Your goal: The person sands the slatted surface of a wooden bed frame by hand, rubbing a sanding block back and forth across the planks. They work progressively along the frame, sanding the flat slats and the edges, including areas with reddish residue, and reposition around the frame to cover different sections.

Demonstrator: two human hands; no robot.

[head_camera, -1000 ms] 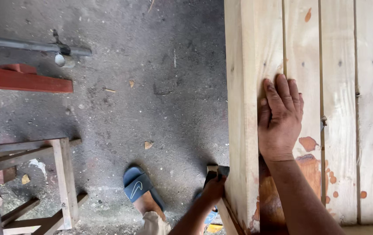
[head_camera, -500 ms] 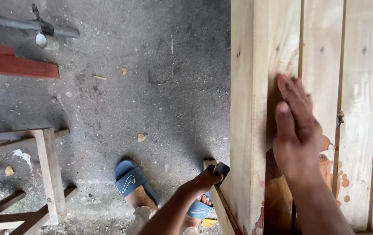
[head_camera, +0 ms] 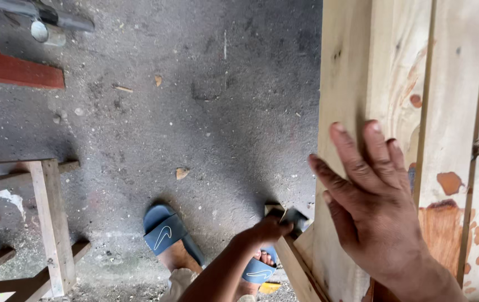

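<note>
While the right hand (head_camera: 376,210) lies flat on the pale wooden panel (head_camera: 452,84), its fingers (head_camera: 351,159) are spread and released, pointing toward 12 o'clock and grasping nothing. This panel is made of several planks side by side, with thin dark seams between them, and it fills the picture from 12 to 5 o'clock; some orange-brown patches (head_camera: 449,182) mark the wood just beside the hand at 3 o'clock. The left hand (head_camera: 270,228) is lower, near 6 o'clock, with fingers clenched around a small dark tool (head_camera: 294,217), and the tool touches the lower left edge of the panel; what kind of tool it is I cannot tell. Under this hand two feet in blue sandals (head_camera: 167,232) stand on the grey concrete floor (head_camera: 195,112), each sandal with a white curved mark on its strap. At 9 o'clock a pale wooden frame (head_camera: 49,223) stands on the floor. At 10 o'clock a red board (head_camera: 15,67) lies, and above it, at 11 o'clock, a grey metal bar (head_camera: 55,17). Small wood chips (head_camera: 182,173) lie scattered on the floor.
</note>
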